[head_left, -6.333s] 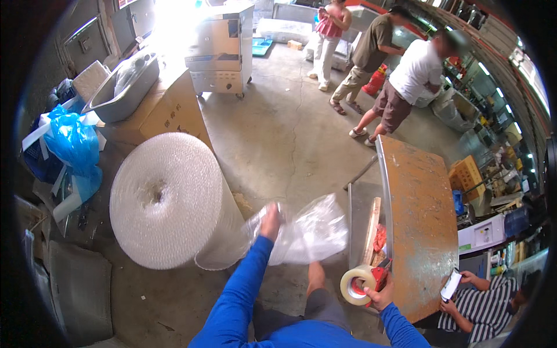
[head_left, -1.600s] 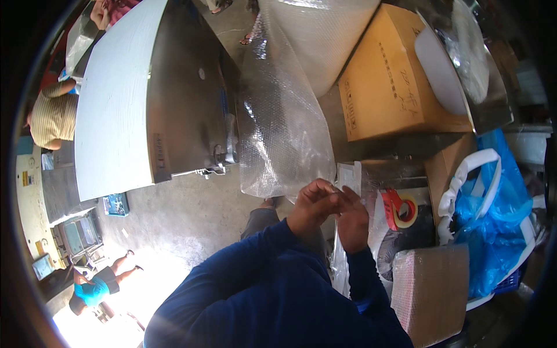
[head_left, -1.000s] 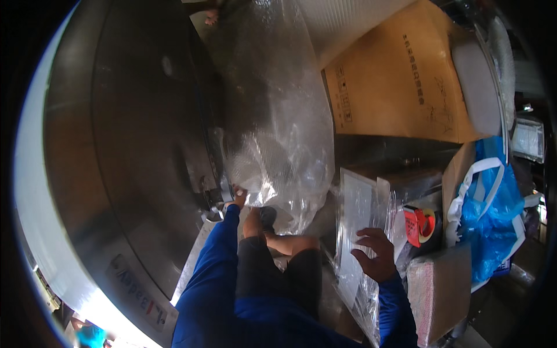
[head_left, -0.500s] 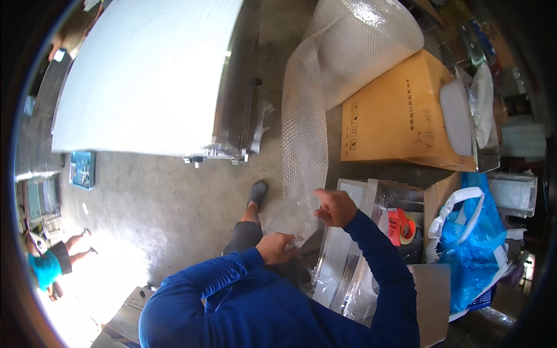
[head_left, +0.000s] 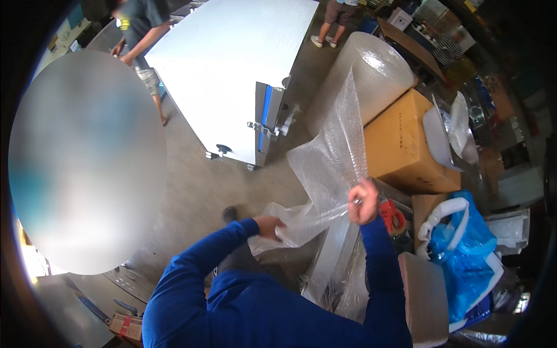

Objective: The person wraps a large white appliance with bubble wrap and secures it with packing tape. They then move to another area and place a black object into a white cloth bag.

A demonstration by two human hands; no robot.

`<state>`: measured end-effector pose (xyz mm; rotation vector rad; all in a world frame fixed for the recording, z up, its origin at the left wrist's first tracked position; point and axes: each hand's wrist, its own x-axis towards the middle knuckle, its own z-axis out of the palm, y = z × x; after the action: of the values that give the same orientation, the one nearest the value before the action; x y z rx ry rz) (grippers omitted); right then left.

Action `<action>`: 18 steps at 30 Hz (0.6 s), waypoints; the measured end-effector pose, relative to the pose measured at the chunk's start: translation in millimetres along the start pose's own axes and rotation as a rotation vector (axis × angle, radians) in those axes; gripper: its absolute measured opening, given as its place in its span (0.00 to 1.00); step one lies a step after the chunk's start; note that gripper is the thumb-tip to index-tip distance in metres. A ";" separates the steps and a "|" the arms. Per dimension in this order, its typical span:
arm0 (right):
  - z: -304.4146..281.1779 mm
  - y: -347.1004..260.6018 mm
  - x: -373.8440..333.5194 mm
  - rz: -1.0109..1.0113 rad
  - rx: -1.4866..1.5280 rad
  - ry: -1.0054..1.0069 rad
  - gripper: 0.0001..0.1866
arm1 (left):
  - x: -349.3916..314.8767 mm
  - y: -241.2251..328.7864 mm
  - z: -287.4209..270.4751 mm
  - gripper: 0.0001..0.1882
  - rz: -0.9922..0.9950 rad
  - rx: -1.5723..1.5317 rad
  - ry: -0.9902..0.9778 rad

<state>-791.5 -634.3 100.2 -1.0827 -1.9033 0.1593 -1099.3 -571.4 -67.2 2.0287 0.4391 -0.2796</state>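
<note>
A sheet of clear bubble wrap point(head_left: 328, 165) runs down from a big bubble wrap roll point(head_left: 377, 72) and is bunched and twisted between my hands. My right hand point(head_left: 364, 201) is closed in a fist on the gathered part of the sheet. Lower and to the left, my left hand point(head_left: 270, 227) grips the sheet near its loose end. Beneath the sheet, by my right forearm, lie long flat pieces in clear plastic point(head_left: 333, 261). A red tape dispenser point(head_left: 393, 217) sits just right of my right hand.
A large white-topped unit point(head_left: 232, 69) stands ahead. Beside the roll is a brown carton point(head_left: 406, 145); a blue plastic bag point(head_left: 464, 243) lies at right. One person point(head_left: 145, 35) stands at the unit's far left, others farther back. A blurred patch hides the left side.
The sheet hung flat and straight; now it is pulled right and twisted. My right hand has closed on it and moved right, the left slightly up. The view has turned, bringing more people in.
</note>
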 end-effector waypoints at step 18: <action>-104.5 31.8 66.2 -0.059 -1.288 0.555 0.22 | -186.9 -124.9 -191.3 0.15 -0.138 0.512 0.180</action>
<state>-705.6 -597.6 187.4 -1.6052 -1.3986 -1.4219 -1319.0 -384.0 -5.9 2.5408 0.6731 -0.3184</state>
